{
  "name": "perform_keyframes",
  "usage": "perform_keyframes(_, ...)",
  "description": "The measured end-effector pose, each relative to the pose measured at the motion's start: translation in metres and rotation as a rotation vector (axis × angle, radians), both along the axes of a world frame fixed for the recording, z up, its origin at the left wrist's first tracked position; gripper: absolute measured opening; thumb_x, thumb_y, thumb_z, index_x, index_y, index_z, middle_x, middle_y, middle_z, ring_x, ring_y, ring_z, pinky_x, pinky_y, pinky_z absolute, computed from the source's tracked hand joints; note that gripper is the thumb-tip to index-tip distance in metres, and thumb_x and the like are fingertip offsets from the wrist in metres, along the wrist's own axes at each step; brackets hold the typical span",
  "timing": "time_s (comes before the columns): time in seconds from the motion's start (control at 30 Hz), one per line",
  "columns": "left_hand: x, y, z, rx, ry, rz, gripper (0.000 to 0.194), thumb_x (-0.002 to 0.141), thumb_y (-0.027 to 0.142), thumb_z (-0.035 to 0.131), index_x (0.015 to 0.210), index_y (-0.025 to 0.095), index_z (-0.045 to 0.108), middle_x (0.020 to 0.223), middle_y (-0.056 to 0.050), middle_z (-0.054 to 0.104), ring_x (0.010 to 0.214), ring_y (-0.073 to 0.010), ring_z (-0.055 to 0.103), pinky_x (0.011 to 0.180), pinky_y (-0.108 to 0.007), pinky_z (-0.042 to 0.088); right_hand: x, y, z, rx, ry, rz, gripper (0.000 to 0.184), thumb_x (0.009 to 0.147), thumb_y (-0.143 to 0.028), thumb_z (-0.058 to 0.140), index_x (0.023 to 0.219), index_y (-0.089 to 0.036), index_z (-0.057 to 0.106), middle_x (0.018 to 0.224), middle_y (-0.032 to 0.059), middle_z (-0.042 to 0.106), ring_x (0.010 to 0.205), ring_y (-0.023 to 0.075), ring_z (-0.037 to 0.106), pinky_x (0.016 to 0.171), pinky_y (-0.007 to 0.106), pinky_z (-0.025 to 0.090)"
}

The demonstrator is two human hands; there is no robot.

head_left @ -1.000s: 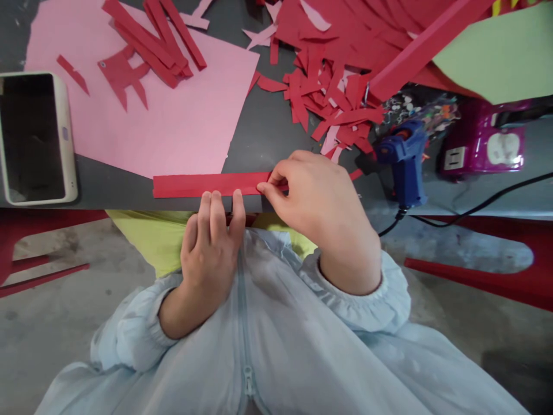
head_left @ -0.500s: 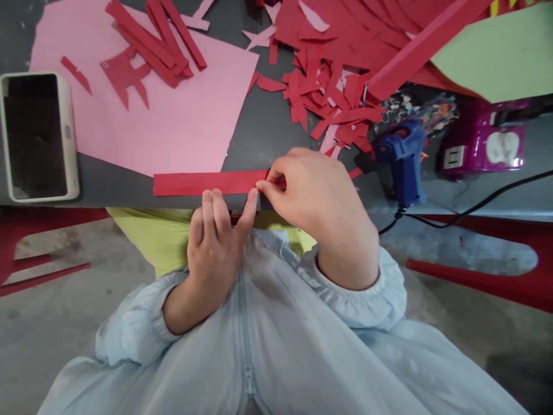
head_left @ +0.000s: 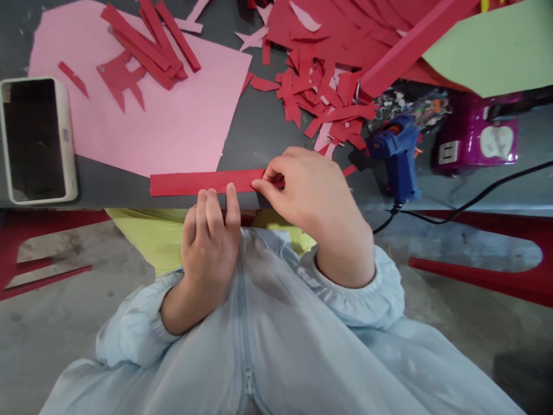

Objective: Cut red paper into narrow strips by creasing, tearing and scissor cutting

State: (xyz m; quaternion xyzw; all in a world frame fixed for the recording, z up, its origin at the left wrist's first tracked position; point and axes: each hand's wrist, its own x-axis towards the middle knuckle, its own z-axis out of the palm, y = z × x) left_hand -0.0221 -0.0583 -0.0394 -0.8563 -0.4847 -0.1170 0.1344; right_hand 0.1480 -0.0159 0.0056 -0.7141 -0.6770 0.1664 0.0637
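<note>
A long red paper strip [head_left: 185, 183] lies flat along the front edge of the dark table. The fingertips of my left hand [head_left: 211, 242] rest on its lower edge near the middle, fingers stretched out and a little apart. My right hand [head_left: 313, 199] pinches the strip's right end between thumb and forefinger; that end is partly hidden under the hand. Behind the strip is a pink paper sheet [head_left: 181, 127], on which lie a cut red fish shape [head_left: 121, 78] and several folded red strips [head_left: 147, 52].
A phone [head_left: 34, 141] lies at the left. Red and pink scraps [head_left: 311, 92] are heaped behind my right hand. A blue glue gun [head_left: 400, 158] with a black cord stands at the right, beside a purple power socket box [head_left: 479, 138]. Green paper [head_left: 496, 52] lies at the far right.
My left forefinger has slid left along the strip, away from the right thumb. My right hand keeps its pinch at the right end. The whole view has shifted slightly.
</note>
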Motion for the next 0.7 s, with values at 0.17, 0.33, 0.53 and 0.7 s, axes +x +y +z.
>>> perform_keyframes(0.17, -0.001, 0.000, 0.001, 0.018, 0.048, -0.022, 0.054, 0.096, 0.026, 0.059, 0.147, 0.021, 0.046, 0.130, -0.020, 0.062, 0.128, -0.0289, 0.060, 0.104, -0.042, 0.050, 0.007, -0.007, -0.001, 0.069, 0.058, -0.014, 0.021, 0.093, -0.031, 0.061, 0.078, -0.020, 0.070, 0.082, 0.0062, 0.066, 0.080, 0.0211, 0.059, 0.071, 0.034, 0.039)
perform_keyframes(0.33, -0.001, -0.001, -0.002, -0.021, -0.013, -0.018, 0.057, 0.097, 0.017, 0.056, 0.151, 0.020, 0.041, 0.132, -0.022, 0.060, 0.131, -0.0319, 0.058, 0.106, -0.046, 0.049, 0.017, -0.014, -0.002, 0.117, 0.058, -0.062, 0.019, 0.090, -0.030, 0.066, 0.075, -0.019, 0.069, 0.080, 0.0054, 0.067, 0.080, 0.0208, 0.059, 0.070, 0.033, 0.039)
perform_keyframes(0.53, 0.000, 0.000, 0.000, -0.010, -0.004, -0.033, 0.055, 0.096, 0.022, 0.058, 0.149, 0.015, 0.044, 0.129, -0.023, 0.063, 0.130, -0.0332, 0.058, 0.104, -0.046, 0.050, 0.017, -0.014, -0.005, 0.111, 0.033, -0.086, 0.022, 0.092, -0.031, 0.062, 0.074, -0.019, 0.068, 0.080, 0.0060, 0.067, 0.078, 0.0208, 0.058, 0.069, 0.033, 0.038)
perform_keyframes(0.7, 0.002, 0.002, 0.004, -0.057, -0.048, -0.076, 0.057, 0.098, 0.024, 0.053, 0.152, 0.011, 0.039, 0.131, -0.020, 0.064, 0.135, -0.0312, 0.054, 0.108, -0.042, 0.045, 0.016, -0.013, -0.004, 0.077, 0.005, -0.084, 0.021, 0.092, -0.031, 0.063, 0.075, -0.019, 0.069, 0.080, 0.0063, 0.066, 0.079, 0.0213, 0.059, 0.069, 0.033, 0.039)
